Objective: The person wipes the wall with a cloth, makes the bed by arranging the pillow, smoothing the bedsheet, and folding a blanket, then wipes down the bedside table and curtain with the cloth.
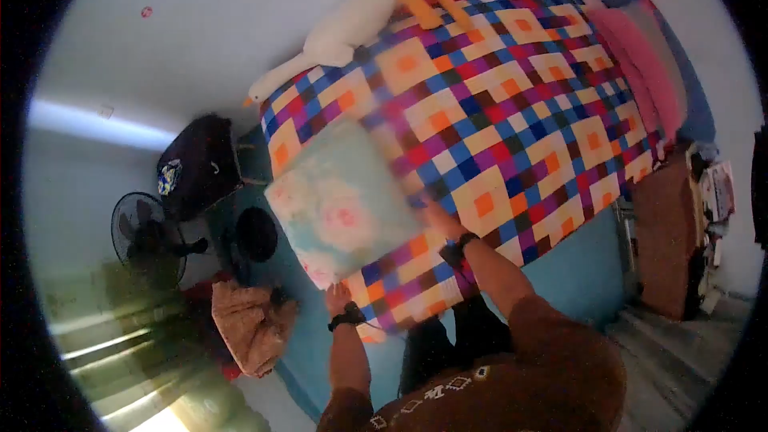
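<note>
A light blue pillow [340, 212] with pink flowers lies at a slant over the near left end of the bed. My left hand [338, 298] is at its lower corner, the fingers closed around the edge. At the pillow's right edge is my right hand [438, 220], its fingers smeared by motion, so their grip cannot be made out. Beneath spreads a checkered bedspread [512, 184] in many colours. Both wrists wear dark bands.
A white plush goose [344, 32] lies along the wall side of the bed. Pink pillows [640, 64] stand at the right end. A black fan [152, 232], a dark bag [204, 164] and a brown cloth [252, 324] are at left. A brown cabinet [668, 232] stands right.
</note>
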A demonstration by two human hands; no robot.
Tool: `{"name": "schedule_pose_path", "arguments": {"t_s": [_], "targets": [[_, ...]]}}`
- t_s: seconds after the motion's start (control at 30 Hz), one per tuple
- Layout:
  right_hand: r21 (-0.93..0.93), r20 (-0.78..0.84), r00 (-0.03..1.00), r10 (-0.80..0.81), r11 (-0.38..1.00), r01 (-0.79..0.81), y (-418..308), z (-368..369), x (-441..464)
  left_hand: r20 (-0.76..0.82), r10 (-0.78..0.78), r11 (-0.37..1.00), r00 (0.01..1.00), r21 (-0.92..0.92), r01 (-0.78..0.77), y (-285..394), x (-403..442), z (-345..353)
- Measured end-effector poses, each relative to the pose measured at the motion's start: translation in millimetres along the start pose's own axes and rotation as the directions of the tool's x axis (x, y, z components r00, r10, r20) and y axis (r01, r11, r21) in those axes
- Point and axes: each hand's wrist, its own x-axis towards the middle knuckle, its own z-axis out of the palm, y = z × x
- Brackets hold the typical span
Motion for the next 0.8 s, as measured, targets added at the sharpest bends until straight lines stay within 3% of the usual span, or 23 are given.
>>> {"name": "schedule_pose_path", "arguments": {"t_s": [0.07, 0.13, 0.17, 0.23, 0.27, 0.33, 0.37, 0.43, 0.5, 0.53, 0.57, 0.63, 0.73, 0.8], "targets": [[-0.171, -0.029, 0.992, 0.124, 0.977, -0.128, -4.1, -11.1, -86.6, -0.005, -0.049, 0.999, 0.999, 0.004, 0.049, -11.6, 4.7, -5.9], [-0.211, -0.066, 0.988, 0.137, 0.966, -0.148, 59.1, -53.5, -139.0, 0.237, -0.12, 0.989, 0.964, -0.059, 0.137, -15.4, 8.4, -7.8], [-0.177, 0.028, 0.997, 0.074, 0.982, -0.068, 80.0, -66.1, -165.2, 0.413, -0.151, 0.974, 0.898, -0.093, 0.207, -14.2, 13.1, -9.5], [-0.218, 0.02, 0.984, 0.175, 0.962, -0.167, 112.9, -86.9, -241.4, 0.672, -0.183, 0.956, 0.718, -0.048, 0.289, -14.3, 20.6, -17.0], [-0.272, -0.087, 0.941, 0.328, 0.901, -0.339, 122.8, -90.6, -280.6, 0.737, -0.187, 0.967, 0.65, 0.02, 0.255, -13.1, 23.2, -19.2], [-0.49, -0.189, 0.802, 0.567, 0.654, -0.577, 107.1, -60.8, -341.3, 0.724, -0.192, 0.949, 0.663, 0.308, -0.061, -19.8, 25.1, -22.6], [-0.51, -0.189, 0.773, 0.605, 0.612, -0.604, 109.2, -49.6, -372.3, 0.718, -0.184, 0.873, 0.671, 0.433, -0.224, -18.1, 20.1, -28.7], [-0.442, -0.143, 0.794, 0.59, 0.68, -0.585, 123.4, -33.5, -437.3, 0.721, -0.148, 0.597, 0.677, 0.611, -0.52, -15.6, 5.3, -33.6], [-0.343, -0.113, 0.816, 0.567, 0.749, -0.567, 138.4, -22.5, -495.0, 0.627, -0.265, 0.869, 0.732, 0.485, -0.101, -5.7, -14.4, -29.7], [-0.292, -0.108, 0.831, 0.546, 0.781, -0.552, 144.6, -19.6, -521.3, 0.581, -0.45, 0.861, 0.679, 0.078, 0.503, -7.0, -27.2, -23.4], [-0.249, -0.111, 0.845, 0.523, 0.809, -0.533, 153.1, -15.8, -543.7, 0.478, -0.34, 0.924, 0.81, 0.332, 0.191, -15.7, -33.3, -17.6], [-0.157, -0.125, 0.872, 0.473, 0.859, -0.488, 166.2, -10.9, -584.3, 0.103, -0.356, 0.861, 0.929, 0.421, 0.284, -8.9, -105.8, 53.4], [-0.033, -0.159, 0.92, 0.358, 0.929, -0.367, 199.3, -14.5, -627.1, 0.208, -0.443, 0.794, 0.872, 0.542, 0.274, -32.7, -114.8, 89.9], [0.039, -0.181, 0.965, 0.189, 0.982, -0.185, 227.8, -22.8, -651.5, 0.221, -0.723, 0.623, 0.654, 0.618, 0.48, -49.6, -60.9, 87.4]]}}
